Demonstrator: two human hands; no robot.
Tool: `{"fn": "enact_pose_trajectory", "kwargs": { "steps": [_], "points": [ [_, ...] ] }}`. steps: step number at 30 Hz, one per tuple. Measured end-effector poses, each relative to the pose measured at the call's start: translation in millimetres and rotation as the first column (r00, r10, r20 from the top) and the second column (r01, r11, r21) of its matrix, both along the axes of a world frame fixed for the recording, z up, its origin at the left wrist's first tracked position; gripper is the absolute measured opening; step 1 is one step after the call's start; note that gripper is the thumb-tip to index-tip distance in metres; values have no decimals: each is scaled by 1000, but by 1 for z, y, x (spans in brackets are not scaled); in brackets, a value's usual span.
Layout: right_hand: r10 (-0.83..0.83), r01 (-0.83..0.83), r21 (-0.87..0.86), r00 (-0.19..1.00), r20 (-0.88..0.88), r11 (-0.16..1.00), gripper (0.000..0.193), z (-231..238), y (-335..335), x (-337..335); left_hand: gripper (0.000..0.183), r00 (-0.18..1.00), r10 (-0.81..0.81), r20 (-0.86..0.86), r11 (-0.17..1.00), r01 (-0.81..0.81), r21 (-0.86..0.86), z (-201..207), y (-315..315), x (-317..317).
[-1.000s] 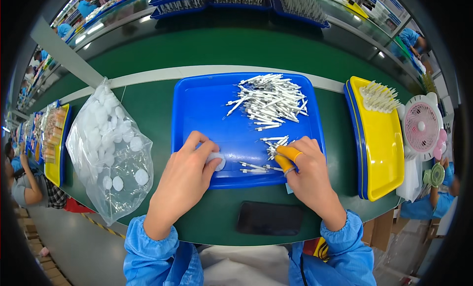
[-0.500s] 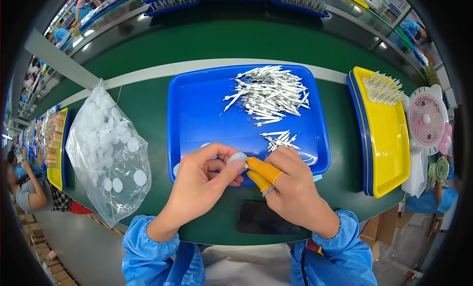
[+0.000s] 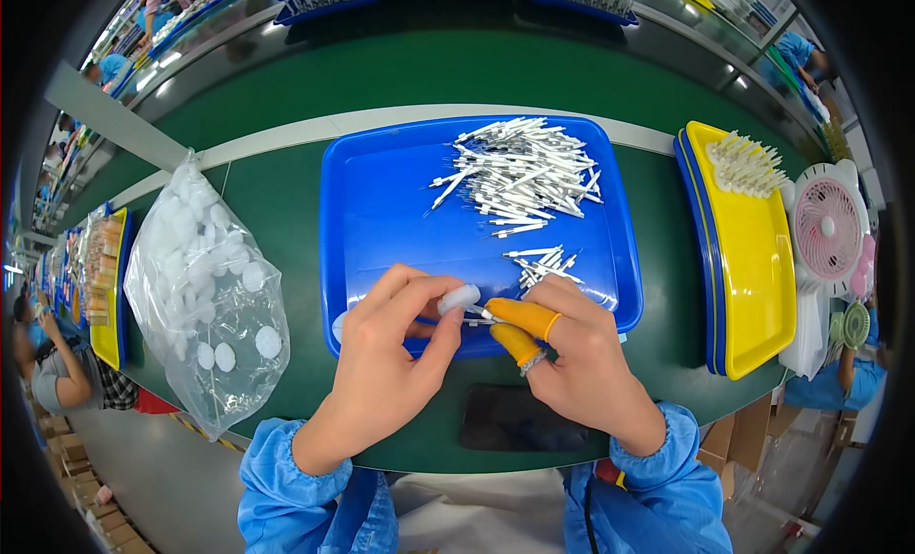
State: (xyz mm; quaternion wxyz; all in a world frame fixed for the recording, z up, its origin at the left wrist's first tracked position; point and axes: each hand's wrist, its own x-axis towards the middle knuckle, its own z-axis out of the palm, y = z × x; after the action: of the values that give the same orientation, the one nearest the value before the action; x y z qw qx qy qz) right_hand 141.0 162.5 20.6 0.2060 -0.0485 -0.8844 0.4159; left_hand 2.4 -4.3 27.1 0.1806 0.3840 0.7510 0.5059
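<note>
My left hand [image 3: 386, 354] pinches a whitish round disc [image 3: 459, 298] over the near edge of the blue tray [image 3: 386, 201]. Close against it, my right hand [image 3: 586, 363], with yellow finger cots on the thumb and index finger, grips a thin white stick-like piece [image 3: 484, 313]. Whether stick and disc touch cannot be made out. A large heap of similar white sticks [image 3: 524, 177] with thin wire-like ends lies in the tray's far right. Nearer my right hand is a smaller heap [image 3: 541, 266]. Another disc [image 3: 339, 327] partly shows beside my left hand.
Left of the tray lies a clear plastic bag [image 3: 205, 297] of white discs. Stacked trays, yellow [image 3: 753, 297] on top with pale pieces [image 3: 743, 165], stand right, beside a pink-and-white fan [image 3: 827, 220]. A black phone-like slab [image 3: 522, 419] lies near the table's front edge.
My hands have drawn slightly apart. The disc is now tilted and the thin white stick shows between my hands. My left thumb has come off the disc's front.
</note>
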Motion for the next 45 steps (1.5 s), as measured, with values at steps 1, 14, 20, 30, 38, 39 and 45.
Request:
{"fn": "enact_pose_trajectory", "kwargs": {
  "steps": [1,14,20,30,38,39,45],
  "points": [
    [-13,13,16,1000,-12,1000,35,-1,1,0,18,1000,7,-26,1000,-7,2,-1,0,0],
    [-37,38,-23,999,8,999,35,-7,-16,0,19,981,3,-192,1000,-2,9,-11,0,9],
    [-104,106,24,992,-77,994,33,-10,-21,-3,21,967,-5,-253,1000,7,5,-12,-3,14],
    [-286,225,286,938,193,931,28,10,28,-1,20,970,84,-229,996,-83,12,-16,-2,1],
    [-292,184,399,928,230,898,35,-7,37,1,13,998,50,-33,997,-52,-58,-1,0,2],
    [-276,181,356,931,238,917,37,-2,37,3,13,998,56,-4,998,-56,-43,-1,0,2],
    [17,-14,-35,996,88,999,43,15,9,5,14,998,18,57,1000,-17,-22,-1,1,4]
  ]
}}
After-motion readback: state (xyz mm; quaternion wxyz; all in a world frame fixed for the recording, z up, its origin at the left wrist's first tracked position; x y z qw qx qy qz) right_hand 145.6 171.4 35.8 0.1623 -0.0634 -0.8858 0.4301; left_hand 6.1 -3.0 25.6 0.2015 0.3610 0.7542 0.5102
